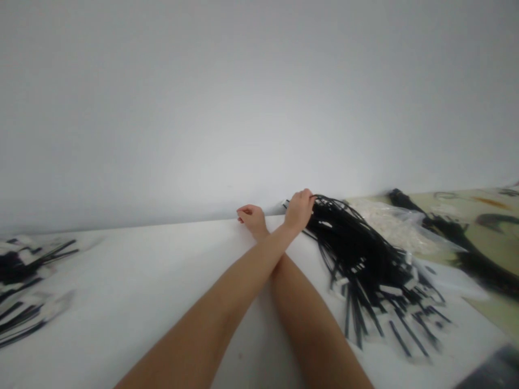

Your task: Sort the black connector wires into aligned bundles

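Observation:
My forearms cross over the white table (162, 281), the left one on top. At the near end of a large pile of black cables (352, 232) by the wall, my left hand (299, 210) is closed on a black cable that arcs from its fingertips to the right. My right hand (251, 219) lies to the left of it, at the table's back edge, with its fingers curled together; whatever may be between them is too small to make out. White connectors and loose ends fan out from the pile toward the front right.
More black cables with pale ends (24, 270) lie at the far left. A clear plastic bag (405, 224) of pale pieces sits right of the pile. Beyond it, a dark bundle (458, 237) stretches over a yellowish patterned surface (486, 216). A pale wall (243, 97) rises behind.

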Demonstrator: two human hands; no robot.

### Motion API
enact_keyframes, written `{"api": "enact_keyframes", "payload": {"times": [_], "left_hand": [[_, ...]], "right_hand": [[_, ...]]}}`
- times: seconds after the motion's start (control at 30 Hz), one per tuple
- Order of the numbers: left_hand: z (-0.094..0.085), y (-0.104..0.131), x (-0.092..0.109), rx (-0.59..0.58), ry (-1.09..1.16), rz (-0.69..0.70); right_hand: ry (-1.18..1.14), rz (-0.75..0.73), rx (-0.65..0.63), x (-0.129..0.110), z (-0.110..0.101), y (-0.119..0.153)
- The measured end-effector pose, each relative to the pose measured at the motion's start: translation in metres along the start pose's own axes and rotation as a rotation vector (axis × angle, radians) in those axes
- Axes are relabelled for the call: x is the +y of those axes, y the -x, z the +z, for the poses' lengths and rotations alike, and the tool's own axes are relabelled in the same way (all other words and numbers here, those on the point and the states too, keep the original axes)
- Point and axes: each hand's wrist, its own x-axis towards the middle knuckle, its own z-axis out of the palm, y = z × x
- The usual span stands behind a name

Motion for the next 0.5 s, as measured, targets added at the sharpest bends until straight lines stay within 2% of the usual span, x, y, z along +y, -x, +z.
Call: {"api": "enact_keyframes", "payload": {"times": [0.3,0.5], "left_hand": [[-0.020,0.010,-0.008,0.134,0.580,-0.358],[-0.037,0.016,-0.013,0.259,0.656,-0.412]], "right_hand": [[0.277,-0.118,0.013,-0.004,0.001,0.006],[0.401,-0.135,-0.024,-0.012,0.004,0.011]]}}
